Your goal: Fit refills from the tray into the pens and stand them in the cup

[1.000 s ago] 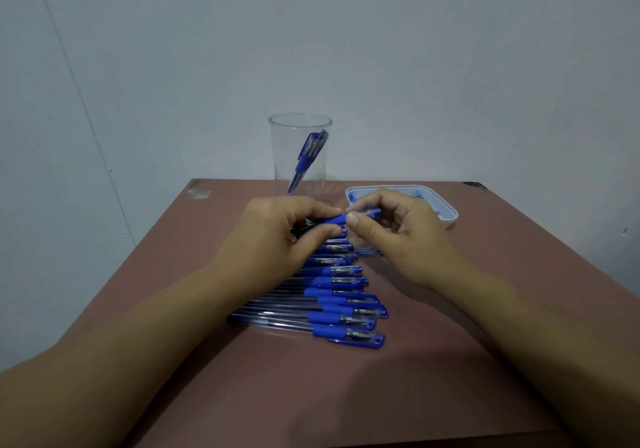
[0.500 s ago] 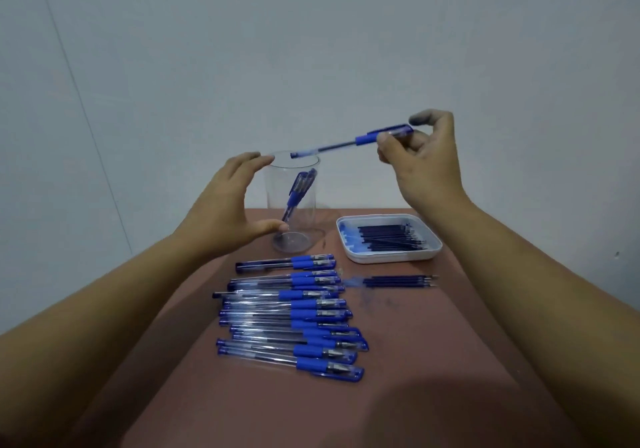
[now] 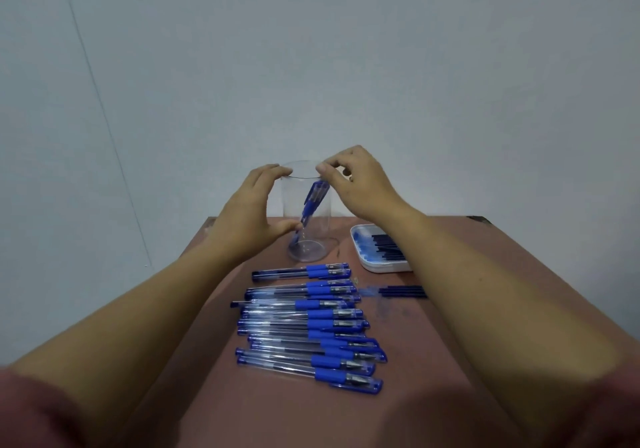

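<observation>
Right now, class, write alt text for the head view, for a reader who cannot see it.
Left hand holds a clear cup on a table; right hand is at its rim, above blue pens inside. A row of pens lies nearer, a refill tray to its right.

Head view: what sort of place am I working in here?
Probably a bare indoor workstation: a reddish-brown table pushed against a plain pale wall, carrying a clear cup, a white tray of refills and a row of blue pens.

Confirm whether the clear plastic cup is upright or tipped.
Upright: the clear plastic cup stands on its round base on the brown table, with blue pens leaning inside it.
</observation>
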